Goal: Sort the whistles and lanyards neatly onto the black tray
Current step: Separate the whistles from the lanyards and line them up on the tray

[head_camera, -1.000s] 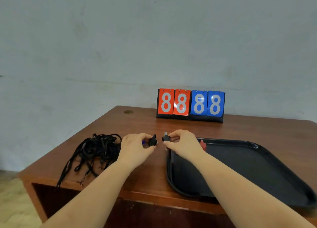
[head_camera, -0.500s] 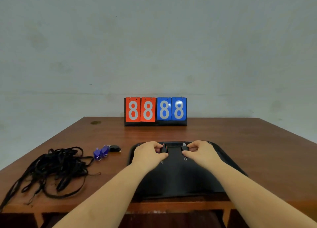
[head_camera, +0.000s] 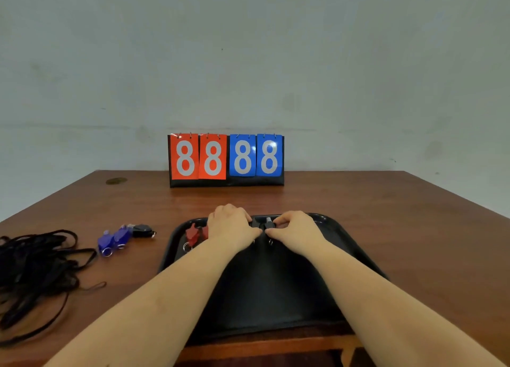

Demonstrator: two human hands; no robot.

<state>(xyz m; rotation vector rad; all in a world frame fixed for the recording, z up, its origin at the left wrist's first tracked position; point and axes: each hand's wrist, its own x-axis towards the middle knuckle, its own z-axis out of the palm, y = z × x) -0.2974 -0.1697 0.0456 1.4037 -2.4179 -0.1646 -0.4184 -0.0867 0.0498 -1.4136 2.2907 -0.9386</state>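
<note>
— Since half a second ago, both black whistles [head_camera: 267,224] have been drawn closer together at the far edge of the tray [head_camera: 358,259], until they almost meet.

— How are they held?

— One is pinched in the left hand [head_camera: 230,226], though it is largely hidden under the fingers; the other is pinched in the right hand [head_camera: 296,228], fingers curled round it. Small split rings are seen hanging just below.

— And their handling?

— They are judged to be light, hard plastic, rigid and a little slick; the body is best taken at its sides, or the ring hooked.

— What else is on the tray?

— Red whistles [head_camera: 193,234] are lying at its far left corner, just beside the left hand.

— Off the tray?

— Blue whistles [head_camera: 113,239] and one more black whistle [head_camera: 142,230] are left on the bench [head_camera: 414,223], with the lanyards [head_camera: 36,267] heaped further left. Those are soft and tangled, and would probably be best lifted one strand at a time. A scoreboard [head_camera: 226,159] is stood at the back.
</note>
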